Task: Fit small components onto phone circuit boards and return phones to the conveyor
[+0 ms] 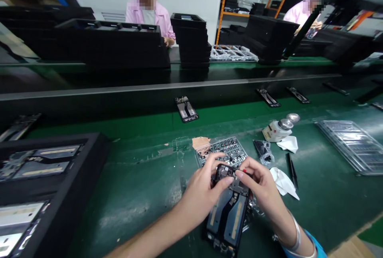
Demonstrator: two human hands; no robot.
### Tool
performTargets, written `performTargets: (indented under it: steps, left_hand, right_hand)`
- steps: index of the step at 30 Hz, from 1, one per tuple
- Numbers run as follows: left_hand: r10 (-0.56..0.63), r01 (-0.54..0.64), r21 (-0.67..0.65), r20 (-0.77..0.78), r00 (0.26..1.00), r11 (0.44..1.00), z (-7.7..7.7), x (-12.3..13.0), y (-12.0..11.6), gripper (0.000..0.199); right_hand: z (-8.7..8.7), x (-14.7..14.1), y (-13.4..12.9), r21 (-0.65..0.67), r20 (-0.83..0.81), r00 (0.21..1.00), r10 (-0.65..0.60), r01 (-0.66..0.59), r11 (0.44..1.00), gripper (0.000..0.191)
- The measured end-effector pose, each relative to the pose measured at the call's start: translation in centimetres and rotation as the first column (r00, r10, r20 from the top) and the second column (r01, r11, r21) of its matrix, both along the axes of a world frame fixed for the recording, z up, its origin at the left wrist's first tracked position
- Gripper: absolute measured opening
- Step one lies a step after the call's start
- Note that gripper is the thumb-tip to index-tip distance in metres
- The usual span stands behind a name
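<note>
L hand (199, 184) fingers clamped on open black rectangular phone (227, 214), nr green tabletop's (143, 194) near edge; R hand (265, 186) fingers together, grip unclear. I'd say part-done: board (240, 186) in, back cover off.

The bottle (277, 131) is white; the table (143, 194), green.

1. So it's a black rectangular phone body (239, 214), opened up with its guts showing.
2. Greyish panel inside, pale strips down both sides, black ribbon cable kinda snaking between them.
3. Far end's in the fingers of the left hand (209, 182) and right hand (259, 180), over the green desk (143, 194).
</note>
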State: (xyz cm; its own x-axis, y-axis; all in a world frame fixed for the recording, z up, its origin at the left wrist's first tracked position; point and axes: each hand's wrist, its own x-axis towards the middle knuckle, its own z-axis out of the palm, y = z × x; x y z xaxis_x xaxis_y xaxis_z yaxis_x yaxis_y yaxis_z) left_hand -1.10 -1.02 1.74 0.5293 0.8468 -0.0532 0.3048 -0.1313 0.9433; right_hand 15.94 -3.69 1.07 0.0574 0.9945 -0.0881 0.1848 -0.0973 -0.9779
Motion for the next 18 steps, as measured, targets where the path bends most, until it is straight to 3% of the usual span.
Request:
performTargets:
  steps: [3,6,9,11,12,13,15,16,18]
  left_hand:
    - [0.008,0.032,0.221,-0.179,0.984,0.975,-0.2,0.5,-1.4,0.07]
    - [-0.002,0.074,0.305,-0.231,0.973,0.949,-0.4,0.6,-1.9,0.075]
    - [-0.066,0.064,0.21,0.001,0.998,0.975,-0.1,0.0,-1.1,0.07]
    - [-0.136,0.159,-0.042,0.332,0.934,0.986,0.0,-0.4,-0.3,0.062]
    - [-0.124,0.256,-0.198,0.507,0.853,0.946,0.1,-0.5,0.0,0.061]
    - [-0.078,0.374,-0.333,0.648,0.758,0.866,0.0,-0.5,0.3,0.061]
    - [0.031,0.581,-0.485,0.785,0.619,0.654,-0.3,-0.3,0.6,0.065]
    - [0.059,0.643,-0.51,0.807,0.588,0.571,-0.5,-0.2,0.6,0.067]
    - [0.083,0.69,-0.547,0.808,0.583,0.475,-0.9,0.0,0.6,0.069]
  right_hand:
    - [-0.1,0.3,0.1,-0.061,-0.173,0.98,-0.095,0.086,0.994,0.021]
    - [0.0,0.4,0.1,-0.063,-0.271,0.957,-0.102,0.089,0.994,0.015]
    - [0.5,0.6,0.0,0.032,-0.267,0.954,-0.14,0.154,0.988,0.023]
    - [0.7,0.7,0.0,0.112,-0.165,0.97,-0.179,0.198,0.974,0.027]
    - [0.7,0.8,0.0,0.147,-0.103,0.978,-0.183,0.197,0.969,0.025]
    - [0.6,0.8,-0.1,0.171,-0.055,0.983,-0.176,0.183,0.968,0.02]
    - [0.5,0.9,-0.3,0.185,-0.024,0.99,-0.142,0.144,0.972,0.009]
    - [0.4,0.9,-0.4,0.185,-0.031,0.991,-0.127,0.13,0.974,0.008]
    - [0.3,0.9,-0.7,0.174,-0.053,0.993,-0.108,0.116,0.978,0.008]
